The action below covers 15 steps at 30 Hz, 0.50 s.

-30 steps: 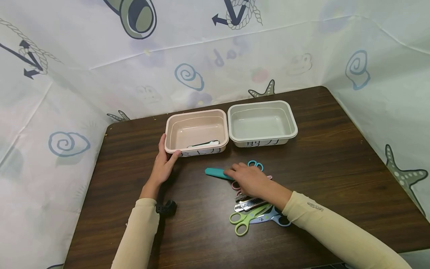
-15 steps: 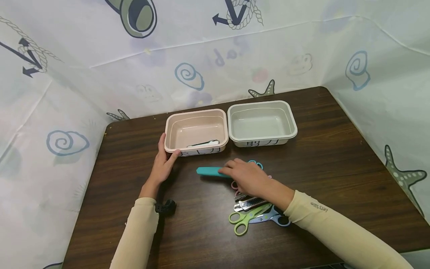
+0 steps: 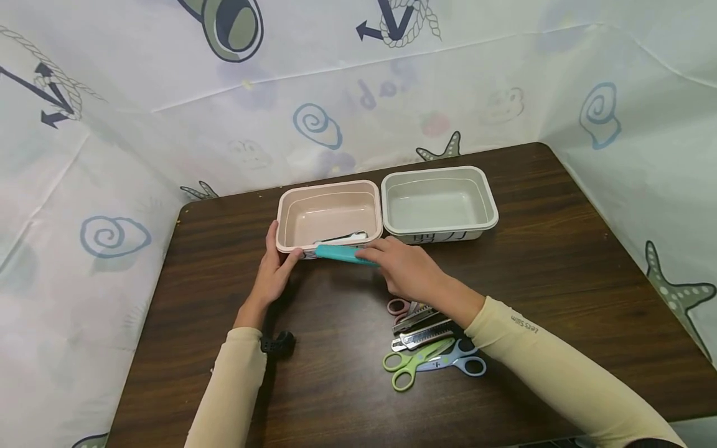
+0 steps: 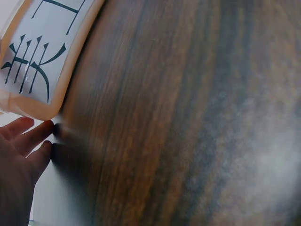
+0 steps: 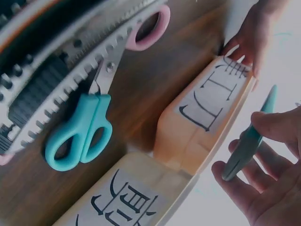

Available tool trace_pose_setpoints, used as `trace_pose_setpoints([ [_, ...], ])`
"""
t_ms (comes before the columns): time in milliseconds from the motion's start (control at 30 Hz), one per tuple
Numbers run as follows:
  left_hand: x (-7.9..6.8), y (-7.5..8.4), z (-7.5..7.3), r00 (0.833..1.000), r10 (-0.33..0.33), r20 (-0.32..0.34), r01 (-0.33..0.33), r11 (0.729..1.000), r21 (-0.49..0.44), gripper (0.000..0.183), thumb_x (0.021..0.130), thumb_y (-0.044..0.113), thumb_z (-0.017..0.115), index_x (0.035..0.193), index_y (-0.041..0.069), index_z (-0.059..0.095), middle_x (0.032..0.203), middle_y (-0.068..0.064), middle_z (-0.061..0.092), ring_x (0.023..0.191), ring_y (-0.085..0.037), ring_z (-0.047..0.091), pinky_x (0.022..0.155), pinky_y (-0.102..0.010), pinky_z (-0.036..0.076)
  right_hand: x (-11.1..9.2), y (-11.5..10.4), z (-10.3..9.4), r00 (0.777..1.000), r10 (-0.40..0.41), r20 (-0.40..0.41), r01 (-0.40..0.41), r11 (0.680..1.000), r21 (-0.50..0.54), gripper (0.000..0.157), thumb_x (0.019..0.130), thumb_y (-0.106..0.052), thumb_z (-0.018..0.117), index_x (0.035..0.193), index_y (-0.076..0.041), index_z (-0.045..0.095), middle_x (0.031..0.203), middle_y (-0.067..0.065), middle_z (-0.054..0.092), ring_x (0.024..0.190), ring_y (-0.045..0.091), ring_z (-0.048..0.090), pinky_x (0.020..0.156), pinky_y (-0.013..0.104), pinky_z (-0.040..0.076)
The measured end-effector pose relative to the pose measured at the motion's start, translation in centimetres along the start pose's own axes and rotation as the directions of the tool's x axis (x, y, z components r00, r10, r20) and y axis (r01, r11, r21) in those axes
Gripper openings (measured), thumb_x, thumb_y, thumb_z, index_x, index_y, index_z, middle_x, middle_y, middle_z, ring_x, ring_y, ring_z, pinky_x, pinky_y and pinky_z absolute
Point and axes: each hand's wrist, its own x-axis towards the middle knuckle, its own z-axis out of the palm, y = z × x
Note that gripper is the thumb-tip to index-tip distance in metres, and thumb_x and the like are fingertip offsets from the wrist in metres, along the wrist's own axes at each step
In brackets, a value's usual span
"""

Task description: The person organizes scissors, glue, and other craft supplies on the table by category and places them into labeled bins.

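In the head view my right hand (image 3: 411,267) pinches a slim teal utility knife (image 3: 338,253), held level just in front of the pink bin (image 3: 330,219). The right wrist view shows the knife between thumb and fingers, its tapered end pointing away. My left hand (image 3: 271,277) holds the pink bin's front left corner, thumb at the front and fingers along the side. A thin white tool (image 3: 354,236) lies in that bin along its front wall. Dark characters mark the bin's label (image 4: 35,61).
A grey-green bin (image 3: 439,208) stands right of the pink one. Nearer lie green scissors (image 3: 404,366), blue scissors (image 3: 460,361), metal cutter knives (image 3: 424,336) and pink-handled scissors (image 3: 398,306). Teal scissors (image 5: 80,134) show in the right wrist view.
My right hand has lifted the teal utility knife off the pile and carried it left and forward to the pink bin's front edge. My left hand stays on the bin.
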Motion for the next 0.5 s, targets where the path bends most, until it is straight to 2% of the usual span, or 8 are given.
trace_pose_setpoints([
  [100,0.0,0.0,0.0,1.0,-0.011,-0.001,0.011,1.0,0.004,0.081,0.097,0.01,0.061,0.157,0.005,0.007,0.152,-0.03,0.028,0.13,-0.047,0.041,0.103,-0.058,0.033,0.9,0.3,0.0,1.0,0.01,-0.005,-0.01,1.0,-0.01,0.047,0.09,0.004,0.057,0.133,-0.015,0.061,0.129,0.004,0.059,0.115,0.022,0.056,0.081,0.038,0.052],
  [200,0.0,0.1,0.0,1.0,-0.023,-0.001,0.023,1.0,0.012,0.081,0.097,0.011,0.061,0.157,0.005,0.007,0.153,-0.029,0.027,0.131,-0.045,0.041,0.104,-0.057,0.033,1.8,0.5,0.1,1.0,0.021,-0.006,-0.021,0.999,-0.025,0.049,0.089,0.006,0.055,0.133,-0.013,0.06,0.128,0.006,0.058,0.116,0.025,0.054,0.089,0.041,0.048],
  [500,0.2,0.2,0.1,0.999,-0.036,-0.003,0.036,0.999,0.028,0.081,0.098,0.015,0.062,0.157,0.005,0.007,0.155,-0.026,0.025,0.135,-0.042,0.038,0.107,-0.056,0.03,4.1,1.0,0.9,0.996,0.084,-0.011,-0.084,0.995,-0.049,0.053,0.085,0.004,0.05,0.134,-0.013,0.059,0.124,0.007,0.059,0.11,0.029,0.053,0.085,0.045,0.043],
])
